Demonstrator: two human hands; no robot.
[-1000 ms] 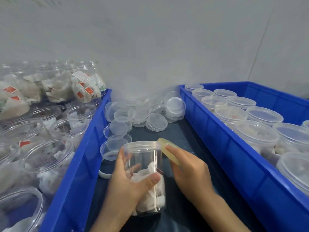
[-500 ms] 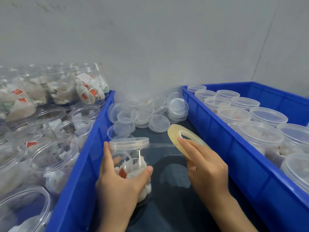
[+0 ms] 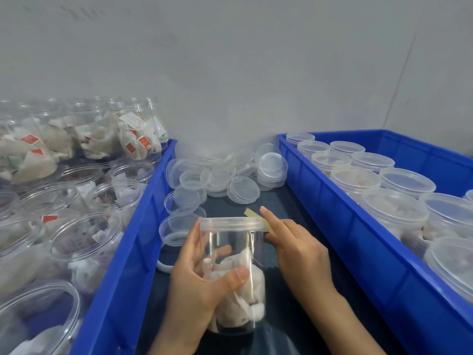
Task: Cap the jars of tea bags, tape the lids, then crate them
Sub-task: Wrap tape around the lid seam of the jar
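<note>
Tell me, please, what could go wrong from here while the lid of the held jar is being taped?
1. The tape roll sits tight against the lid, mostly hidden behind the right hand; the tape may wrinkle or miss the seam.
2. The left hand alone holds the smooth jar low on its body, so it could twist or slip.
3. Loose lids lie just behind and could get knocked.

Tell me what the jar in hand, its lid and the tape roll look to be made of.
Jar: clear rigid plastic, glossy; the tea bags and fingers show through its wall. Lid: translucent, slightly milky plastic, probably softer. Tape roll, held by the right hand: thin yellowish translucent film, likely clear adhesive tape; only a sliver shows. The left hand grips the jar.
</note>
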